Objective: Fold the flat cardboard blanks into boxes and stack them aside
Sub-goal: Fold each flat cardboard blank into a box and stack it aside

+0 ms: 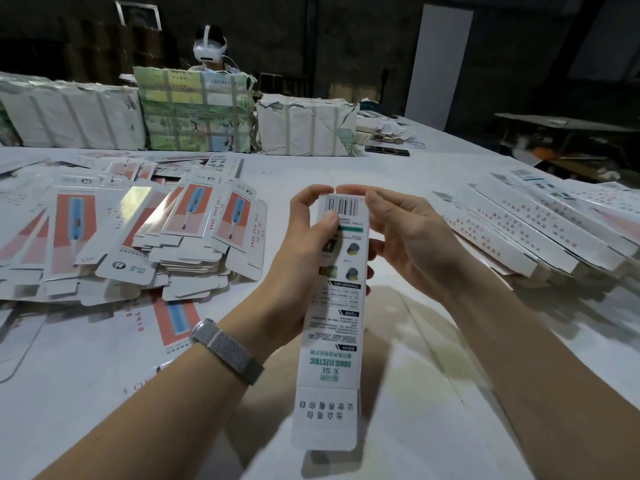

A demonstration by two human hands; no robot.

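Both hands hold one long white box upright-ish above the tabletop, its barcode end pointing away and its open flap end hanging toward the camera. The left hand grips the box from the left side, thumb pressed on the printed face just under the barcode, fingers curled over the far end. The right hand comes in from the right, fingers curled round the far end so that its fingertips nearly meet the left hand's above the barcode; its thumb lies along the box's right edge. A metal-mesh watch band sits on the left wrist.

To the left, a loose heap of flat blanks with orange and blue print spreads over the tabletop. To the right, folded boxes lie stacked side by side in a slanting row. Along the far edge stand wrapped, taped bundles, white ones either side of a green printed one. Behind them a second person wears a white headset; the room beyond is dark
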